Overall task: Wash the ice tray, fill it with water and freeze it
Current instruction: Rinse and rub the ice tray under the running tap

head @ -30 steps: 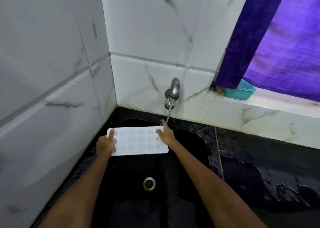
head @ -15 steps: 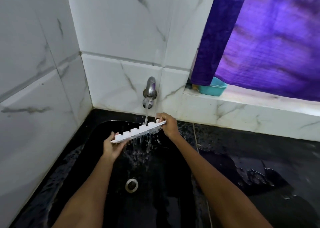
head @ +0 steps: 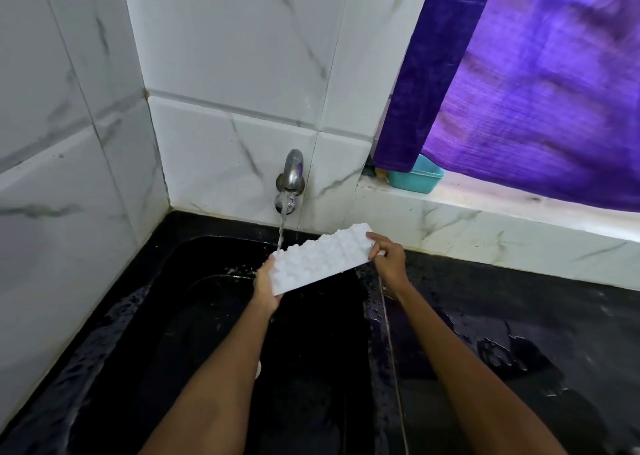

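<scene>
White marble-veined wall tiles (head: 225,74) rise ahead of both hands and along the left side beyond the left one. A purple curtain (head: 540,84) hangs above and to the right of the right hand, draped over a pale tiled ledge (head: 502,222). Under the hands lies a black sink (head: 214,333), its wet basin dropping away below the forearms; the wet black bench (head: 519,323) stretches off to the right of the right hand, beaded with water.

The white ice tray (head: 320,259) is held over the sink between the two hands, turned so that its bumpy underside faces the camera and tilted, with the right end higher than the left. The left hand (head: 265,283) grips the lower left end, fingers tucked behind the tray. The right hand (head: 389,259) pinches the upper right end, fingers curled over its edge.

A teal plastic tub (head: 415,177) sits on the ledge above the right hand, partly under the curtain. A metal tap (head: 291,181) projects from the wall just above the tray, and a thin stream of water (head: 281,229) falls from it onto the tray's far edge close to the left hand.
</scene>
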{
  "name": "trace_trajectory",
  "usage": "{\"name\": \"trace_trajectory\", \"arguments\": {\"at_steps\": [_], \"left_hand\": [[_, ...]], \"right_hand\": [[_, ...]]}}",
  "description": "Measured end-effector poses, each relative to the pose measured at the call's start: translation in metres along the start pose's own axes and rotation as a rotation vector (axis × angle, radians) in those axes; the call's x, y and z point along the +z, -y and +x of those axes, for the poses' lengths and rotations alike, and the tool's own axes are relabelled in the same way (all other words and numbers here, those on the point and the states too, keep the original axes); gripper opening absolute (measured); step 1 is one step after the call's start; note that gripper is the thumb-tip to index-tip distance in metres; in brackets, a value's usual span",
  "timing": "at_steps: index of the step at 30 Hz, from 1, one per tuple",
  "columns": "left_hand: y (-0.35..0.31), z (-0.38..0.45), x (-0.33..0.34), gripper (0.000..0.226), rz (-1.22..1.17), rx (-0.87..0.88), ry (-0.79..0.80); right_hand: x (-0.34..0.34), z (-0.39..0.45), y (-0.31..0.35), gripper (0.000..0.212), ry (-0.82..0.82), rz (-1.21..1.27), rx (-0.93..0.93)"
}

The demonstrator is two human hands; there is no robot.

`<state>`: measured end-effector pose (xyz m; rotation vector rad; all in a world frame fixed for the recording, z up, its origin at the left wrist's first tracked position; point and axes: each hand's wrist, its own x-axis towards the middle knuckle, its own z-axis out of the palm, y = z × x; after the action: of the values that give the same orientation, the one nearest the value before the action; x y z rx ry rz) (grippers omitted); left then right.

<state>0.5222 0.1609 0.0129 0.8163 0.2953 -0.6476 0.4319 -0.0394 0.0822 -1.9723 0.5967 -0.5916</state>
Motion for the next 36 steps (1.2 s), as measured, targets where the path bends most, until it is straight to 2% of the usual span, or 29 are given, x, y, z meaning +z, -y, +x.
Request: {"name": "trace_trajectory", "arguments": {"at_steps": [2,5,9,12,15,17,20,27,32,36], "left_hand": [[0.002,0.006,0.001,0.032,0.106,0.032,-0.108],[-0.006,0.009,-0.010,0.028,0.228,0.015,-0.171],[-0.037,0.009,-0.034,0.045,0.475,0.092,-0.315],[-0.061,-0.001,-0.050,0.046,0.662,0.164,-0.387],[-0.073,-0.008,-0.066,0.045,0.823,0.200,-0.433],[-0.074,-0.010,-0.072,0.043,0.907,0.196,-0.447],[-0.069,-0.013,-0.068,0.040,0.998,0.183,-0.449],[-0.052,-0.004,-0.033,0.044,1.065,0.114,-0.408],[-0.035,0.008,0.005,0.040,1.055,0.114,-0.346],[-0.021,0.011,0.022,0.038,1.042,0.123,-0.345]], "right_hand": [[-0.001,-0.004,-0.004,0.052,0.035,-0.025,0.031],[0.002,-0.011,-0.015,0.056,0.153,-0.036,0.066],[0.033,-0.026,-0.028,0.052,0.337,-0.096,0.175],[0.082,-0.031,-0.023,0.042,0.355,-0.103,0.147],[0.129,-0.029,-0.002,0.021,0.362,0.057,0.262],[0.149,-0.028,0.019,0.014,0.434,0.221,0.410],[0.164,-0.027,0.049,0.024,0.487,0.370,0.510],[0.161,-0.015,0.074,0.034,0.516,0.300,0.565],[0.136,-0.006,0.068,0.028,0.529,0.207,0.570],[0.118,0.008,0.062,0.023,0.447,0.152,0.549]]}}
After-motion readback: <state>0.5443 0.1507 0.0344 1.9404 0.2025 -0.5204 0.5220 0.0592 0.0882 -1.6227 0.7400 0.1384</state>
